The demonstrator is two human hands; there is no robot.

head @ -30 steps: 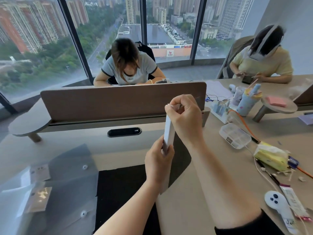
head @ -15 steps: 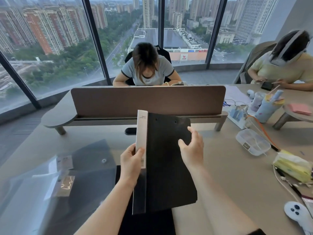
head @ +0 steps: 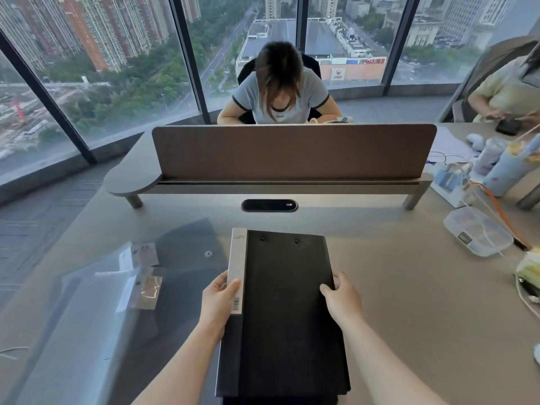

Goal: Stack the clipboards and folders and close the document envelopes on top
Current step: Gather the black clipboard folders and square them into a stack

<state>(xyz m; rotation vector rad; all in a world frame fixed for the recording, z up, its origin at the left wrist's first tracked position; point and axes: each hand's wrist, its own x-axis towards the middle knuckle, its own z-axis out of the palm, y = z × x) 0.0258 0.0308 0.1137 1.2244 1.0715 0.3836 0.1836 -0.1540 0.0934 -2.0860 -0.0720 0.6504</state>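
A black folder (head: 287, 305) with a white spine label lies flat in front of me on top of other black boards, whose edges show beneath its near end. My left hand (head: 219, 302) grips its left spine edge. My right hand (head: 340, 299) holds its right edge. To the left, translucent grey document envelopes (head: 117, 311) with snap buttons lie overlapping on the desk (head: 409, 302), their flaps apparently open.
A brown divider screen (head: 292, 150) stands across the desk, with a person seated behind it and another at the far right. A clear plastic box (head: 477, 230), cups, cables and a yellow packet crowd the right side. A cable port (head: 268, 205) sits mid-desk.
The folder was held upright edge-on, then tilted down, and now lies flat on the stack. My right hand moved from its top to its right edge.
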